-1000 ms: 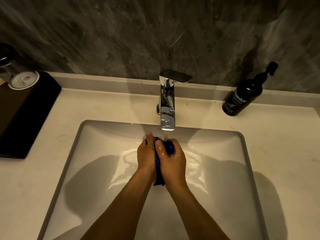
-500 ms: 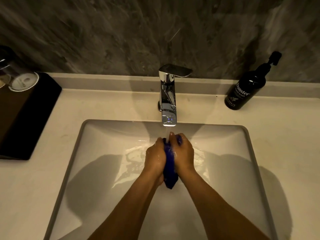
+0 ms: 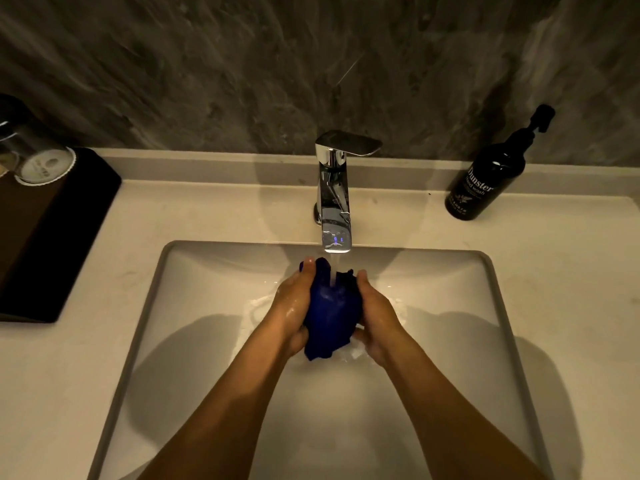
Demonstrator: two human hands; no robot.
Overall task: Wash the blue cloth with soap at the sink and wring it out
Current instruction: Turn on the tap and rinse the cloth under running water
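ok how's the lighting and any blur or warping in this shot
Head view: dim, warm light; the forearms cast soft double shadows in the sink; glare on the chrome tap; wall streaky and soft; wide-angle bends the counter edge and tilts the soap bottle.

The pale counter (image 3: 571, 306) bears a soap bottle (image 3: 485, 181) and black tray (image 3: 59, 233).

Dark grey marbled stone wall (image 3: 242, 74) behind, streaked with paler veins. Pale beige countertop (image 3: 571, 306) with low raised ledge along wall. Black tray (image 3: 59, 237) at left on countertop, upturned clear glass (image 3: 38, 157) with paper cap on it, partly cut by frame edge. Black pump bottle (image 3: 491, 174) labelled "hand wash" at right, near wall. Warm dim light from above; soft shadows fall on countertop.
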